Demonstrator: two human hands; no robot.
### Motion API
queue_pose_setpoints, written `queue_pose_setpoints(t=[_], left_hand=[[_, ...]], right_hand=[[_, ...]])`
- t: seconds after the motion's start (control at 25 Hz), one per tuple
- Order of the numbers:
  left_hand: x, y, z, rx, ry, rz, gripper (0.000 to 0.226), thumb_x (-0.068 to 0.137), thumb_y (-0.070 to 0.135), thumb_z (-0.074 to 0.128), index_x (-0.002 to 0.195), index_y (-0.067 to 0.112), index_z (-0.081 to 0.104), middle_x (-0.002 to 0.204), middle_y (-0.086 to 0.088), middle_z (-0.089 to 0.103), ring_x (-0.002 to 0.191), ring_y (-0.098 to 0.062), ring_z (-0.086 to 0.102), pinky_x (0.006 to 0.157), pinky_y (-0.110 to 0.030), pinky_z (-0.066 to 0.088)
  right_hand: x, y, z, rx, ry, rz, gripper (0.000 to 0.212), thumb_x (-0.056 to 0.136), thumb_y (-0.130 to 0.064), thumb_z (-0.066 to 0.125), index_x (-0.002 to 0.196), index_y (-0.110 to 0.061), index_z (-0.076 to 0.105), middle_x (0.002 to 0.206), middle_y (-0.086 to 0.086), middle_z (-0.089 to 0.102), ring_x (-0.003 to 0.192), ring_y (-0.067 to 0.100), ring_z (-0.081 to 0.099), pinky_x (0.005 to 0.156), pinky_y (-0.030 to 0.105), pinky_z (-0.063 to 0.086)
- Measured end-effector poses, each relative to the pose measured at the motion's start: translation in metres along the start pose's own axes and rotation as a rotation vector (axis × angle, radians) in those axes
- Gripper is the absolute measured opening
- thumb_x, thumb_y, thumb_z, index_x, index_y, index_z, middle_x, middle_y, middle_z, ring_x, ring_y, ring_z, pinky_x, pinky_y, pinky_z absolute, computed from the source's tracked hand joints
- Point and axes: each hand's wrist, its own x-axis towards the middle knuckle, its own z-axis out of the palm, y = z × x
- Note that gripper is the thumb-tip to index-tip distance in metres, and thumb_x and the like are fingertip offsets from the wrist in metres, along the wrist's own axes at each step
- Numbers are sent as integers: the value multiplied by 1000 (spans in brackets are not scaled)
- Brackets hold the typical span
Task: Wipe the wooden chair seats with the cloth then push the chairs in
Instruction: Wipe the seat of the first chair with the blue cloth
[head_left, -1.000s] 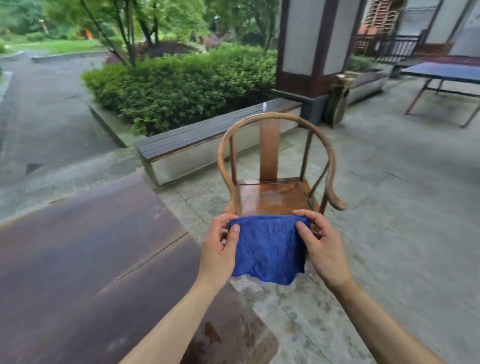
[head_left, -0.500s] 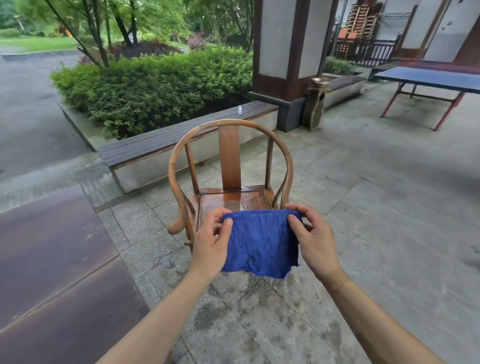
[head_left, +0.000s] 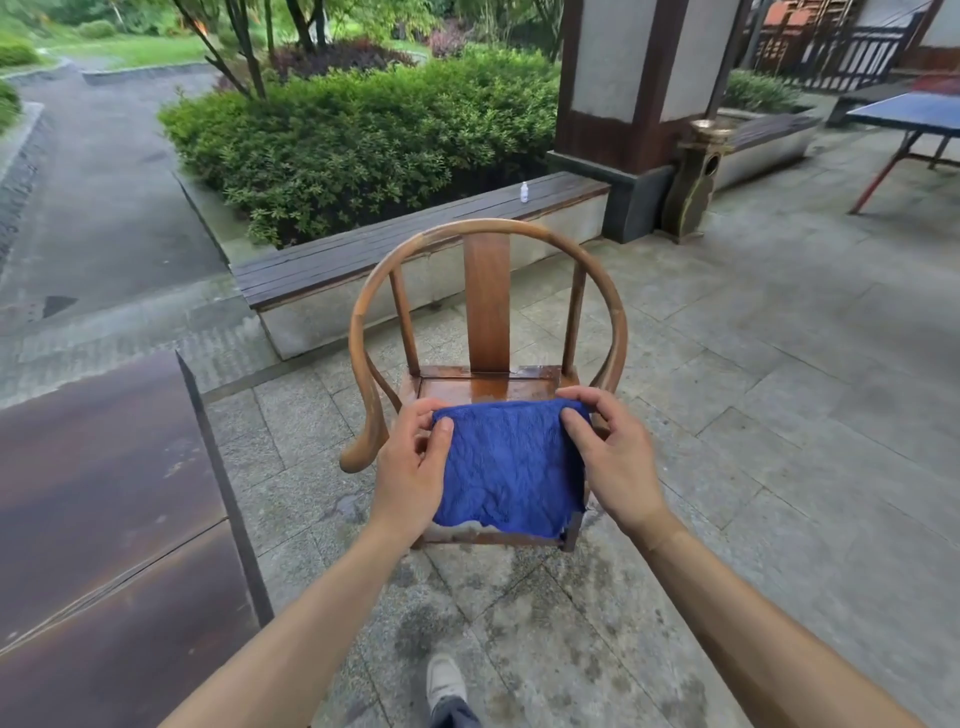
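A wooden round-backed chair (head_left: 487, 291) stands on the stone floor facing me, its wet seat (head_left: 488, 387) partly showing. A blue cloth (head_left: 511, 470) hangs spread flat over the front of the seat. My left hand (head_left: 413, 470) pinches the cloth's upper left corner between thumb and fingers. My right hand (head_left: 613, 457) pinches the upper right corner the same way. Most of the seat is hidden behind the cloth and my hands.
A dark wooden table (head_left: 104, 509) fills the lower left, its edge close to the chair's left arm. A low bench (head_left: 415, 244) with a small bottle (head_left: 524, 192) runs behind the chair. A pillar (head_left: 639, 93), a stone stand (head_left: 696, 176) and a blue table-tennis table (head_left: 914, 111) lie right. My shoe (head_left: 444, 680) shows below.
I have stepped around so the chair now faces me square and closer. Both hands, still holding the cloth's corners, have lowered it over the seat's front.
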Motion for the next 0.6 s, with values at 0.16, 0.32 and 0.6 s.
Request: queue_pose_setpoints(t=[0.16,0.32,0.6], left_hand=[[56,-34,-5,7,43,-25,17,102,28,55,107,43,58,106,3,70,97,-14,68,92,-45,55],[122,-67,-17,1,78,-29,14,102,32,54,113,41,57,103,5,70,96,-17,68,88,-51,55],[225,-113,-23,-14,45,-90,14,102,29,55,110,40,58,92,8,64,79,-11,61,73,-31,47]], right_hand=[[51,18,33,-17,-37,-6,20,97,-12,61,106,-28,70,94,-25,71,86,-1,66,81,23,49],[113,32,76,-49,-75,3,23,97,-14,61,106,-34,69,100,-20,72,91,7,68,83,30,51],[206,61,126,-100,-90,56,23,97,-17,61,104,-38,69,102,-19,69,93,18,67,86,45,55]])
